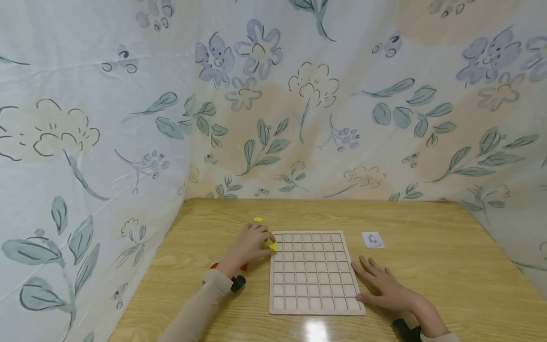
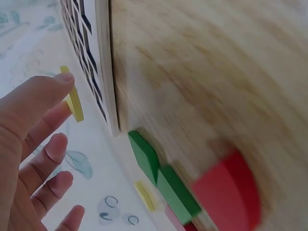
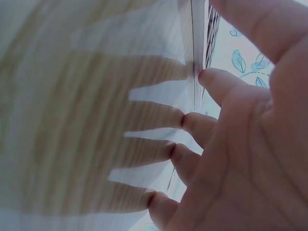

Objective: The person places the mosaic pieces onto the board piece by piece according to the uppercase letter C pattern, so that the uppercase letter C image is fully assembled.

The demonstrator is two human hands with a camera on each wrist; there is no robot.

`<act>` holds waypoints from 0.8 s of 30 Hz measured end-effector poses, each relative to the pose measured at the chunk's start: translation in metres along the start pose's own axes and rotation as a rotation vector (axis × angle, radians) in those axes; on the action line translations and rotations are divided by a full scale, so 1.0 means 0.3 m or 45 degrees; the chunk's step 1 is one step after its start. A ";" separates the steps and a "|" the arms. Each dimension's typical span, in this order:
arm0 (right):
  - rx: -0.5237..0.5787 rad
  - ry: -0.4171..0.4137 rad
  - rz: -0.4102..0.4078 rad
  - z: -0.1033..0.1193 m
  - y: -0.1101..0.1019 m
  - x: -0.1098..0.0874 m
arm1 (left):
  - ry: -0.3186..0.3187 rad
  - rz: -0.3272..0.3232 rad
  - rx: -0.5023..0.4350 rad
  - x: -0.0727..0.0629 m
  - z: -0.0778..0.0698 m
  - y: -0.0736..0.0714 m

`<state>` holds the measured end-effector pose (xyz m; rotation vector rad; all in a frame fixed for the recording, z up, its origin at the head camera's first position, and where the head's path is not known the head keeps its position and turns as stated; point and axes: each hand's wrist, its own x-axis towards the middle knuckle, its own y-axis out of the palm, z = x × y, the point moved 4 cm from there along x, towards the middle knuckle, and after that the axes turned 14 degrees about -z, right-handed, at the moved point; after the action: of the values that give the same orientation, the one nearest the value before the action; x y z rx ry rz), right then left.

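Head view is framed at its near edge by a black device strapped to the right wrist, nearer than the board's right corner, and by another black device at the left wrist. The gridded board is laid flat on the wooden bench. Along its right edge the right hand is rested with fingers spread and nothing gripped, the board's rim being touched by the thumb and index fingertip. To the board's left, red pieces are partly covered by the left arm; beyond them, two green pieces are shown by the left wrist camera. By the board's far-left part, a yellow piece is pinched between thumb and index finger of the left hand, raised above the board's surface, its other fingers loosely bent. Right of the board's far corner a small printed card is placed. Off the far-left corner another yellow piece is seen, and behind the board everything is closed off by floral cloth.
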<state>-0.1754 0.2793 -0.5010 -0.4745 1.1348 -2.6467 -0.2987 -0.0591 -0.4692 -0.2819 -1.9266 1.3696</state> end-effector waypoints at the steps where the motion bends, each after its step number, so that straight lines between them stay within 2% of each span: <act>1: 0.002 0.000 -0.003 -0.001 0.000 -0.002 | 0.005 0.002 -0.002 0.006 -0.005 0.005; 15: -0.077 0.002 -0.014 -0.003 0.011 -0.001 | 0.092 0.033 0.029 0.071 -0.062 0.054; 24: -0.055 0.020 0.003 0.001 0.010 -0.002 | 0.119 0.107 0.032 0.101 -0.079 0.105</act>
<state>-0.1744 0.2773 -0.5033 -0.4602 1.1983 -2.6333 -0.3112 -0.0122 -0.4801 -0.4113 -1.8371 1.4088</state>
